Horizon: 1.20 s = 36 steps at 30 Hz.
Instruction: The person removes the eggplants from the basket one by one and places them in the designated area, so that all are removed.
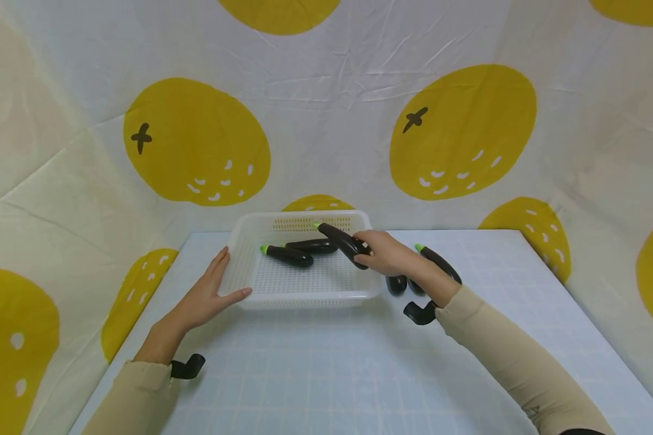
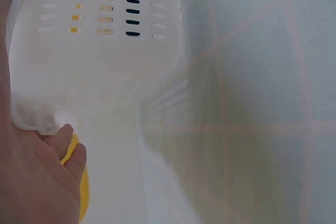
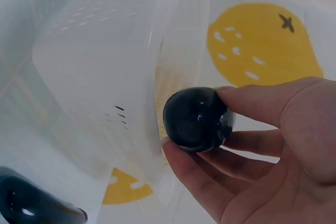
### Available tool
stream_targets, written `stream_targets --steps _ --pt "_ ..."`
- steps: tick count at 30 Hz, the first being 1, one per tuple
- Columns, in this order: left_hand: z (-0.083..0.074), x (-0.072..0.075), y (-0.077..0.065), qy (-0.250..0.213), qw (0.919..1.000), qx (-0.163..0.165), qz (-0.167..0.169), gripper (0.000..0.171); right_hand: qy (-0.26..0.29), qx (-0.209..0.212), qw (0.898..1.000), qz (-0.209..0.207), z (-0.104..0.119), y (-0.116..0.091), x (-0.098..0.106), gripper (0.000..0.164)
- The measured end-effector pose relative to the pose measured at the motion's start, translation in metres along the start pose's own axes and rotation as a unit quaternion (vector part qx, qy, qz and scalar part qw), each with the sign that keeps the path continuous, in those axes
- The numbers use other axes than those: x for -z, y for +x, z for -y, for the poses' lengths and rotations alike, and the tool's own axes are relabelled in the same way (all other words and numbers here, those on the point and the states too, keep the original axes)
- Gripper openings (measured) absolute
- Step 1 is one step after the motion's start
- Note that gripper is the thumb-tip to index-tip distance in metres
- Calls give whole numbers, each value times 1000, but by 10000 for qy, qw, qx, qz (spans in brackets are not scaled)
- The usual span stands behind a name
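Note:
A white perforated plastic basket (image 1: 310, 297) stands on the table, with two dark eggplants lying inside, one in front (image 1: 289, 256) and one behind (image 1: 311, 246). My left hand (image 1: 209, 296) holds the basket's left front corner, thumb along the front rim and fingers at the left side. Over the basket's right side, my right hand (image 1: 383, 254) grips another eggplant (image 1: 341, 240) by its rounded end, its green tip pointing to the far left. The right wrist view shows that rounded end (image 3: 194, 119) between thumb and fingers.
Several more eggplants lie right of the basket, partly hidden by the right forearm; one (image 1: 439, 262) shows its green tip. A pale checked cloth (image 1: 315, 374) covers the table. Behind it hangs a white sheet (image 1: 326, 133) printed with yellow fruit.

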State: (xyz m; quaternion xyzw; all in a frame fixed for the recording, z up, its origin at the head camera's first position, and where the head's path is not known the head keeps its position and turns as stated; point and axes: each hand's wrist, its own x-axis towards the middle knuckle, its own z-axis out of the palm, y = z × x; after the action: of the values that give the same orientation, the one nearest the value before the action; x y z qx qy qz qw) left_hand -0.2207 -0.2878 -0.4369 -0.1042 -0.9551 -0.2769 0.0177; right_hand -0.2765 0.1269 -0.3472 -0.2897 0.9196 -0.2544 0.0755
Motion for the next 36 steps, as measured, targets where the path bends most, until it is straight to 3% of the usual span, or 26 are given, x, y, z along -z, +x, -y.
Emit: stream_targets --steps 10,21,36 --pt "3 0 -1 -14 10000 -24 -33 114 -298 72 9993 -206 -6 -13 5 48" --pt "2 0 0 -74 9999 24 -78 114 -109 82 9993 -335 -11 -25 10 40" --pt "-2 1 -2 -74 10000 -44 -38 114 -284 -9 9977 -617 -52 -58 22 46"
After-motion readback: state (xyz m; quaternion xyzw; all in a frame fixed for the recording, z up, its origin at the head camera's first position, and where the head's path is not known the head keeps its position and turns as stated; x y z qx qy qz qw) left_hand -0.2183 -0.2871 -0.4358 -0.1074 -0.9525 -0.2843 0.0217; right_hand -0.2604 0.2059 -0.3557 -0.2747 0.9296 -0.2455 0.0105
